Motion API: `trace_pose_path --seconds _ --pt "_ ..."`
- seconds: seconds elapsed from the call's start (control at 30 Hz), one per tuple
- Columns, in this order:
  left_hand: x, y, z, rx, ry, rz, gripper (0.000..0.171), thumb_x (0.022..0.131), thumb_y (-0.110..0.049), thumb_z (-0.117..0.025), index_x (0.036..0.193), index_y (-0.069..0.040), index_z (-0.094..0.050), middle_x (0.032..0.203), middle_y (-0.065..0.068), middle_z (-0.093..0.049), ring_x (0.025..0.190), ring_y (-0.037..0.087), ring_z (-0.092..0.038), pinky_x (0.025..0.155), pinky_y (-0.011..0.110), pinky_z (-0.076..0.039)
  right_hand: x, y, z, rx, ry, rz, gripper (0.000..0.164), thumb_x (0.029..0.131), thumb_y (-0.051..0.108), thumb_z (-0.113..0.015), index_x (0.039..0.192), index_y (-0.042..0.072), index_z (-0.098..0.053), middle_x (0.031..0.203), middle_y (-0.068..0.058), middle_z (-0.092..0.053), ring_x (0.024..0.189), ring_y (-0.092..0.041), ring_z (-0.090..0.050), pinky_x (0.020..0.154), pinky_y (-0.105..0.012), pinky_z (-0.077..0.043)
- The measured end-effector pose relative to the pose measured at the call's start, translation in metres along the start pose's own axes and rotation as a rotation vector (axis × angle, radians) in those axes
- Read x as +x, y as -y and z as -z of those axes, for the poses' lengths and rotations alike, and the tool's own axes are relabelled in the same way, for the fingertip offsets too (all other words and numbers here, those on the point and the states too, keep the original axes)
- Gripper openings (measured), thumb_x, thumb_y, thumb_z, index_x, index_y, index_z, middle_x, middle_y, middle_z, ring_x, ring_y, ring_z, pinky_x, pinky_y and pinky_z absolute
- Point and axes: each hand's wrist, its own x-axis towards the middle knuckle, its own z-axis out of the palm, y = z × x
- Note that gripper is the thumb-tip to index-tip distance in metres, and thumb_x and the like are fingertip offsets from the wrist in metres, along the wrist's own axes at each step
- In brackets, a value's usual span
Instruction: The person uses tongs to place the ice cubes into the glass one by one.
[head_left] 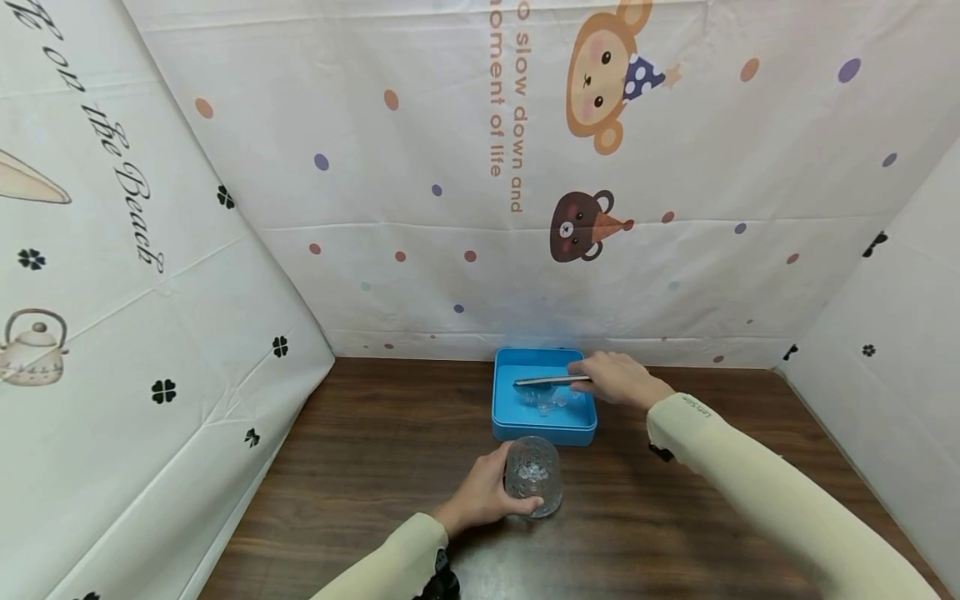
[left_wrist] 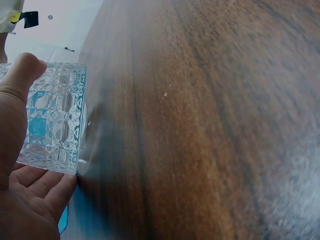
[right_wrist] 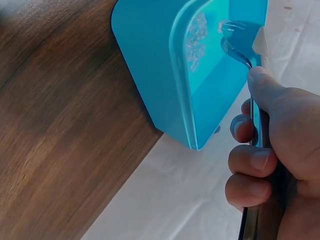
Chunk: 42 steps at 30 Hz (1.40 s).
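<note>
A clear glass (head_left: 534, 482) with a patterned wall stands on the brown table, with clear bits showing inside it. My left hand (head_left: 487, 492) grips it from the left, thumb on the near side and fingers behind; the left wrist view shows its raised square pattern (left_wrist: 60, 117). My right hand (head_left: 618, 379) grips metal tongs (right_wrist: 241, 54) with a forked tip, reaching over the blue box (head_left: 543, 436). Clear ice-like pieces (head_left: 546, 402) lie inside the box. Whether the tongs hold a piece, I cannot tell.
The box sits at the table's back edge, against a white printed cloth (head_left: 420, 283). More printed cloth hangs at the left (head_left: 187, 333) and right (head_left: 892, 317) sides. Dark wood tabletop (head_left: 360, 467) spreads on either side of the hands.
</note>
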Motion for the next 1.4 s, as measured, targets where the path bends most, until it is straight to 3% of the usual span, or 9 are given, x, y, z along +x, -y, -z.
trace_pose_path --seconds 0.27,0.5,0.8,1.1,1.4 --pt "-0.001 0.001 -0.001 0.006 -0.002 0.006 0.079 0.083 -0.046 -0.084 0.146 -0.013 -0.049 0.127 0.003 -0.065 0.106 0.007 -0.064 0.085 0.028 -0.056 -0.011 -0.001 0.003 0.016 -0.073 -0.006 0.032 0.1 0.028 -0.069 0.125 0.007 -0.072 0.09 0.001 -0.071 0.061 -0.006 -0.055 0.055 -0.027 -0.048" --pt "-0.002 0.002 -0.001 0.005 -0.003 0.003 0.079 0.084 -0.046 -0.084 0.146 -0.013 -0.049 0.126 0.001 -0.065 0.105 0.007 -0.064 0.084 0.029 -0.056 -0.018 -0.006 0.001 0.009 -0.139 -0.007 0.019 0.101 0.027 -0.068 0.114 0.014 -0.072 0.074 0.008 -0.06 0.053 -0.005 -0.046 0.049 -0.026 -0.039" --pt "-0.002 0.002 -0.003 0.003 0.002 0.015 0.079 0.083 -0.047 -0.084 0.146 -0.014 -0.049 0.126 0.002 -0.065 0.105 0.007 -0.064 0.084 0.028 -0.056 -0.029 -0.011 0.003 0.008 -0.165 -0.057 0.031 0.101 0.027 -0.068 0.126 0.009 -0.07 0.071 0.005 -0.06 0.054 -0.006 -0.048 0.044 -0.027 -0.036" --pt "-0.001 0.0 -0.001 0.004 -0.003 0.003 0.078 0.084 -0.046 -0.084 0.146 -0.014 -0.049 0.127 0.003 -0.065 0.105 0.008 -0.064 0.084 0.029 -0.056 -0.035 -0.016 0.005 0.01 -0.203 -0.077 0.039 0.1 0.028 -0.069 0.134 0.008 -0.068 0.101 -0.008 -0.075 0.065 -0.012 -0.064 0.042 -0.027 -0.037" --pt "-0.001 -0.002 -0.001 0.005 -0.008 -0.001 0.078 0.084 -0.045 -0.084 0.146 -0.013 -0.048 0.127 0.004 -0.066 0.106 0.008 -0.064 0.085 0.029 -0.056 -0.034 -0.016 0.008 -0.019 -0.211 -0.076 0.021 0.1 0.028 -0.069 0.116 0.014 -0.071 0.068 0.007 -0.057 0.052 -0.007 -0.047 0.042 -0.028 -0.032"
